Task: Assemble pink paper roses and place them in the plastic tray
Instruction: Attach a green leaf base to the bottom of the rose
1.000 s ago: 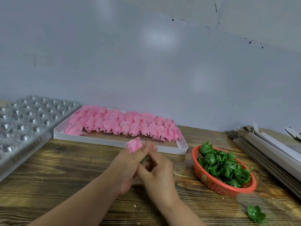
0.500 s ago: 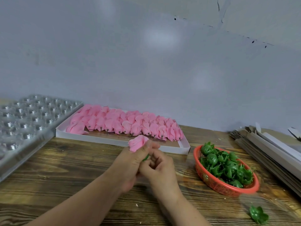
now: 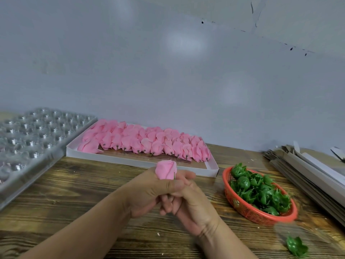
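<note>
While seating the green calyx under its base, left hand (image 3: 147, 191) grips pink paper rose (image 3: 165, 169) upright; right hand (image 3: 188, 200) pinches beneath, close to plastic tray (image 3: 28, 144).

Rose (image 3: 166, 171) in hands: pale pink, thin green sliver at base. Rose heads (image 3: 145, 142) in box: same pink, dark stubs. Box (image 3: 141, 162): white rim, brown floor. Basket (image 3: 248, 212): orange-red mesh. Leaf cups (image 3: 261, 193) inside: dark green. Stray leaf cup (image 3: 296, 249): green. Tray (image 3: 28, 139): clear, silvery dimples. Tabletop (image 3: 65, 193): dark brown streaked woodgrain. Wall (image 3: 168, 71): pale grey-blue. Cardboard stack (image 3: 313, 171): grey-beige.
</note>
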The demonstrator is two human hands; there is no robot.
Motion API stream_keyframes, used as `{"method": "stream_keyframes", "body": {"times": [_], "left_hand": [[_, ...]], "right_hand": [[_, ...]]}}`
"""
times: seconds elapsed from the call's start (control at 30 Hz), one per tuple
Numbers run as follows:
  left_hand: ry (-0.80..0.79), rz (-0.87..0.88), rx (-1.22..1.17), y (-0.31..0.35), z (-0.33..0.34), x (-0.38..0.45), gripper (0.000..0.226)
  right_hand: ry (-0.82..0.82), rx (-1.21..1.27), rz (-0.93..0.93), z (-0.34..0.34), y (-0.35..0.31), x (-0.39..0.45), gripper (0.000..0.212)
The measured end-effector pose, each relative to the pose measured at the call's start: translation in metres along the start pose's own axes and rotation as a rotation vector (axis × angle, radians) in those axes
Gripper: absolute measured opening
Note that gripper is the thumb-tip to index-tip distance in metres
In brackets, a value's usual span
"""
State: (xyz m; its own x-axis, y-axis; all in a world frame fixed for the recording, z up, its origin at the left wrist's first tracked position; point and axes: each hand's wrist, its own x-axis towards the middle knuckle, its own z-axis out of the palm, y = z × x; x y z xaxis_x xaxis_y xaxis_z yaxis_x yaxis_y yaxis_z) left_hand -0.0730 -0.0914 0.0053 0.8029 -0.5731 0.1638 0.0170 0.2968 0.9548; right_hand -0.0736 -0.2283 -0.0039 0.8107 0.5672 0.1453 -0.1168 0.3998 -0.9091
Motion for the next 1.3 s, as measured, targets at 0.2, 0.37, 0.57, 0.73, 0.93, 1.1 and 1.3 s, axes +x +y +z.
{"method": "stream_keyframes", "body": {"times": [0.2,0.37,0.57,0.73,0.93,1.1,1.3], "left_hand": [[0.246,0.02,0.034,-0.012,0.007,0.005,0.034],[0.441,0.128,0.4,-0.02,0.011,0.008,0.006],[0.491,0.115,0.594,-0.017,0.011,0.013,0.007],[0.506,0.163,0.584,-0.015,0.013,0.014,0.014],[0.398,0.187,0.572,-0.016,0.013,0.011,0.014],[0.3,0.218,0.577,-0.012,0.02,0.007,0.045],[0.264,0.205,0.598,-0.014,0.019,0.008,0.026]], "right_hand": [[0.066,-0.301,0.086,-0.017,-0.009,-0.003,0.013],[0.47,-0.622,-0.129,-0.03,-0.022,-0.002,0.022],[0.461,-0.476,-0.246,-0.023,-0.026,-0.001,0.031],[0.426,-0.384,-0.266,-0.023,-0.027,-0.001,0.013],[0.373,-0.367,-0.303,-0.026,-0.033,-0.002,0.016],[0.321,-0.377,-0.276,-0.024,-0.034,-0.003,0.016],[0.196,-0.444,-0.252,-0.024,-0.037,-0.005,0.01]]}}
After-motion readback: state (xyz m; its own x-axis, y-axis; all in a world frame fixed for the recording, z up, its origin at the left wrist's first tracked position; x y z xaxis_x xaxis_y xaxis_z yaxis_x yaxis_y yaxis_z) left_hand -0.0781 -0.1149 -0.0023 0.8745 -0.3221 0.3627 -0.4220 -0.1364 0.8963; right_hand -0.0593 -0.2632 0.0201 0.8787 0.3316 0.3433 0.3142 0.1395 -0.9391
